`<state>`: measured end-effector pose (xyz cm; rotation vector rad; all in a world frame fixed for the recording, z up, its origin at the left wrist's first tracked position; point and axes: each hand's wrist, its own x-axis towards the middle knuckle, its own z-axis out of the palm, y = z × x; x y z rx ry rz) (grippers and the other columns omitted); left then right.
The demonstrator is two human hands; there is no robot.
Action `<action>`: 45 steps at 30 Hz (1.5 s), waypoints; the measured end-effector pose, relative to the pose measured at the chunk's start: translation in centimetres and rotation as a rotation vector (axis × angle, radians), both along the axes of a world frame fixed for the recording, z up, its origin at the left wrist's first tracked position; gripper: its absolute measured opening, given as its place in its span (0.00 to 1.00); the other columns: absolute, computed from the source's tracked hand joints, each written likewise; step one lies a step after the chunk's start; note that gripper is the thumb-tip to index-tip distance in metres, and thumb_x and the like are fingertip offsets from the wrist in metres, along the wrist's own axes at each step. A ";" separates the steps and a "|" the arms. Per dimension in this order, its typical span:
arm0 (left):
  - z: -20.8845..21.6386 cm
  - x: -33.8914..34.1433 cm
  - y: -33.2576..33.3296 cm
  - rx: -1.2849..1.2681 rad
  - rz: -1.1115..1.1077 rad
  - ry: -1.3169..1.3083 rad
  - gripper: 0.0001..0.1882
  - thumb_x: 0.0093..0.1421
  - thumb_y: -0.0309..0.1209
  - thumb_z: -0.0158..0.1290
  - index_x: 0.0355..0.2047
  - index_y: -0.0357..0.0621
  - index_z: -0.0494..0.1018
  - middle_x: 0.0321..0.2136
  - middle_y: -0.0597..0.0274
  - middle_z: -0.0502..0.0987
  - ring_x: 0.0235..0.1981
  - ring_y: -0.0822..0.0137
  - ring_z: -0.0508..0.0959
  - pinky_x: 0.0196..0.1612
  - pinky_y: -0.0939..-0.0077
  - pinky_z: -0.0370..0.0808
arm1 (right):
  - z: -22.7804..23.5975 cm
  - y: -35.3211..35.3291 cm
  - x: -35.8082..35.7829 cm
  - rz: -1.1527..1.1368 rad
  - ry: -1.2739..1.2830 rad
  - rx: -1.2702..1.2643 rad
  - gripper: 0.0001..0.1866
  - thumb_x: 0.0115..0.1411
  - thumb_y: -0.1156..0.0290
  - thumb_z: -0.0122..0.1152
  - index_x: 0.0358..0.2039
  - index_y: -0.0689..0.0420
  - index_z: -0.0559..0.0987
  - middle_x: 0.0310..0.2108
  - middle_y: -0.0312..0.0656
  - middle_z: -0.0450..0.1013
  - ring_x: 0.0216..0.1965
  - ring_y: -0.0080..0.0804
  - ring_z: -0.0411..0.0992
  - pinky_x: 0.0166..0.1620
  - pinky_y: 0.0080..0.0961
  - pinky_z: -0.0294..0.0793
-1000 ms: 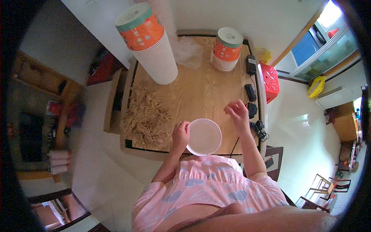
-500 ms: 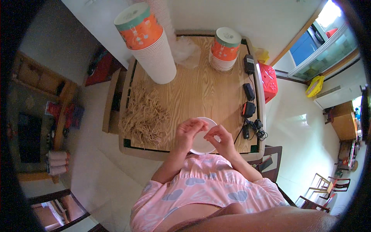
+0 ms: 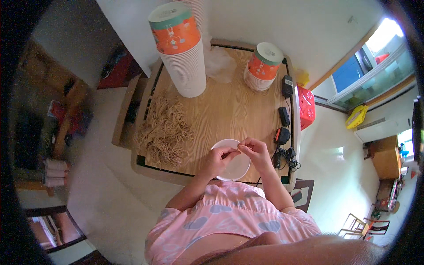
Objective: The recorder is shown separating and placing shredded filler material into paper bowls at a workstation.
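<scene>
A white paper bowl (image 3: 237, 171) stands with its mouth up at the table's near edge, against my pink dress. My left hand (image 3: 219, 160) is over its left side, thumb and fingers pinched. My right hand (image 3: 255, 152) is pinched above the right part of the rim. The fingertips of both hands meet over the bowl; whatever they hold is too small to make out. To the left lies a tangled heap of tan string (image 3: 165, 132). Behind it rises a tall stack of upside-down paper bowls (image 3: 184, 66), the outermost orange and green.
A shorter stack of paper bowls (image 3: 262, 73) is at the back right of the wooden table (image 3: 216, 112). Beside the tall stack lies a clear plastic bag (image 3: 221, 66). Black adapters (image 3: 284, 116) and a coiled cable (image 3: 290, 160) line the right edge. A red stool (image 3: 306, 106) stands beyond.
My hands have come together, fingertips now meeting above the bowl where they were slightly apart. The whole view has shifted a little.
</scene>
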<state>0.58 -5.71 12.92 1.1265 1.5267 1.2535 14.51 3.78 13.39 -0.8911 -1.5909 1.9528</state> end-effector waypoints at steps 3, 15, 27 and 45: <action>-1.4 -0.3 -0.2 0.002 0.031 0.012 0.08 0.52 0.29 0.51 0.30 0.38 0.74 0.24 0.58 0.76 0.25 0.73 0.74 0.31 0.78 0.69 | 0.4 -0.1 -0.6 -0.029 -0.061 0.025 0.10 0.52 0.71 0.57 0.33 0.62 0.73 0.29 0.34 0.70 0.33 0.19 0.67 0.38 0.15 0.66; -5.5 -0.3 -0.5 0.098 0.121 -0.082 0.09 0.51 0.26 0.51 0.34 0.37 0.72 0.28 0.59 0.75 0.26 0.68 0.74 0.29 0.78 0.71 | -3.1 0.0 -1.5 -0.043 -0.134 -0.020 0.05 0.52 0.75 0.56 0.27 0.63 0.74 0.27 0.34 0.71 0.29 0.18 0.66 0.34 0.14 0.64; -9.3 0.8 1.3 0.056 0.280 -0.264 0.06 0.50 0.28 0.54 0.23 0.39 0.71 0.18 0.70 0.71 0.21 0.81 0.68 0.25 0.85 0.66 | -6.4 -0.2 -1.8 -0.058 -0.257 0.214 0.05 0.54 0.72 0.54 0.24 0.60 0.72 0.21 0.33 0.67 0.25 0.18 0.62 0.29 0.15 0.62; -13.3 1.0 1.6 -0.026 0.442 -0.245 0.05 0.49 0.27 0.54 0.25 0.38 0.73 0.21 0.66 0.75 0.23 0.77 0.71 0.28 0.82 0.68 | -7.9 2.4 -3.1 0.138 -0.345 0.814 0.13 0.46 0.78 0.52 0.36 0.56 0.74 0.25 0.46 0.66 0.25 0.40 0.66 0.28 0.30 0.66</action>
